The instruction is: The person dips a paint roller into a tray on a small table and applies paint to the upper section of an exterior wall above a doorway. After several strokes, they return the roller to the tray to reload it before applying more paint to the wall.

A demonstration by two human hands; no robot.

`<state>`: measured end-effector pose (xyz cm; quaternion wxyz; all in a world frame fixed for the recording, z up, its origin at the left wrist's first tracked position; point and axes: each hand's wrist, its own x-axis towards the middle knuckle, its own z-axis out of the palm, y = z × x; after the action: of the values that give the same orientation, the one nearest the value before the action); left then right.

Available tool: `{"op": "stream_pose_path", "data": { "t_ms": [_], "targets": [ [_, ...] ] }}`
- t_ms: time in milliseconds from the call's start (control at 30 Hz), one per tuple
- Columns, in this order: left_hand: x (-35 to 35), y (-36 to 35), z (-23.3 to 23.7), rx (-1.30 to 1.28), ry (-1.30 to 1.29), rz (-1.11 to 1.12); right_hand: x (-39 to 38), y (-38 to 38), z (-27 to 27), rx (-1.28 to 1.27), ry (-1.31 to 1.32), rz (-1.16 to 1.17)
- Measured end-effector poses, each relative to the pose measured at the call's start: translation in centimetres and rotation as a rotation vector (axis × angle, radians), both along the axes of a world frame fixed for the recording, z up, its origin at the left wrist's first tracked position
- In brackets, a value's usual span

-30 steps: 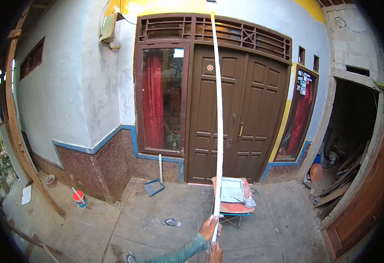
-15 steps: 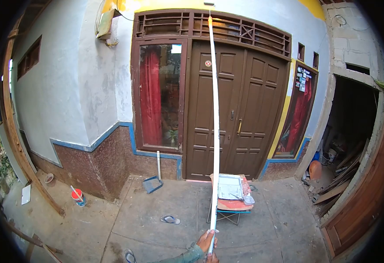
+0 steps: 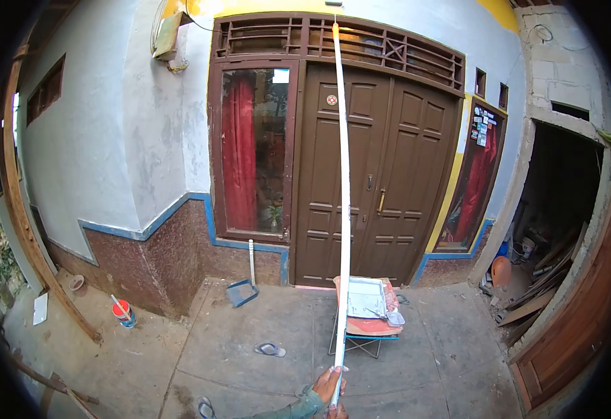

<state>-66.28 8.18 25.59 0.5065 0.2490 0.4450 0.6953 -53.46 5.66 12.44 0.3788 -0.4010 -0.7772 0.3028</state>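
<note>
Brown door [image 3: 396,174] ahead: our left hand [image 3: 328,384] grips the white pole [image 3: 344,209] at 6 o'clock, right hand [image 3: 335,413] unreadable; we should go slow, since the 12 o'clock tip may whip.

A brown double door [image 3: 378,174] stands behind a folding table [image 3: 371,327].

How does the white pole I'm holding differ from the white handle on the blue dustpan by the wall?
The pole is far longer, and its orange-tipped top reaches the grille above the door in this view. The dustpan handle is short. The pole is held up in the left hand, while the dustpan handle leans at the wall with its blue pan on the ground. Both are white, slim and nearly upright.
</note>
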Motion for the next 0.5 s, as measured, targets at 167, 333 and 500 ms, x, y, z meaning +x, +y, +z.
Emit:
{"op": "stream_pose_path", "data": {
  "t_ms": [167,333,500],
  "targets": [
    [-0.7,0.2,0.7,-0.025,0.030,-0.019,-0.1,0.6,-1.0,-0.017,0.129,0.056],
    [-1.1,0.6,2.5,0.050,-0.022,-0.005,0.1,-0.9,-1.5,-0.073,0.146,0.057],
    [-0.7,-0.6,0.3,-0.017,0.025,-0.009,-0.3,0.1,-0.9,-0.090,0.177,0.066]
  ]
}}
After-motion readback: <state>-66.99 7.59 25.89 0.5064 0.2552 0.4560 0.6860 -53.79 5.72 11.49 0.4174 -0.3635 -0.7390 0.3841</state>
